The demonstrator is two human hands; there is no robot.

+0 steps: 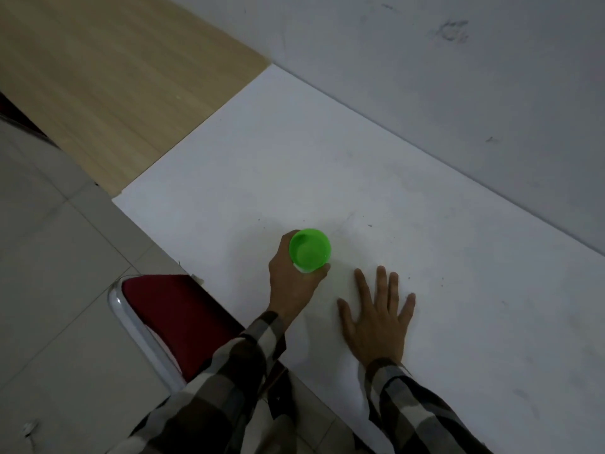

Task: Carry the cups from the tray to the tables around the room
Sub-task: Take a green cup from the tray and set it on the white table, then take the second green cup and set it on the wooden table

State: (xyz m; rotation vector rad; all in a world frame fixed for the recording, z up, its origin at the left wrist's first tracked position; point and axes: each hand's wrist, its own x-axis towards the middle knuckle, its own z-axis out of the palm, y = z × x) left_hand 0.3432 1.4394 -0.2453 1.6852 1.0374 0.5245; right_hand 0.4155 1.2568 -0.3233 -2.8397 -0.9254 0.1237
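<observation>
A bright green plastic cup (309, 250) stands upright on the white table (360, 178), seen from above with its mouth open. My left hand (293, 280) is wrapped around the cup's near side, fingers and thumb on its wall. My right hand (379, 314) lies flat on the table just right of the cup, fingers spread, holding nothing. Both sleeves are checked. No tray is in view.
A wooden table (108, 70) adjoins the white one at the far left. A red-seated chair (170, 319) with a metal frame stands at the table's near edge, left of my arm. A grey wall (458, 60) runs behind the table. Tiled floor (49, 290) lies to the left.
</observation>
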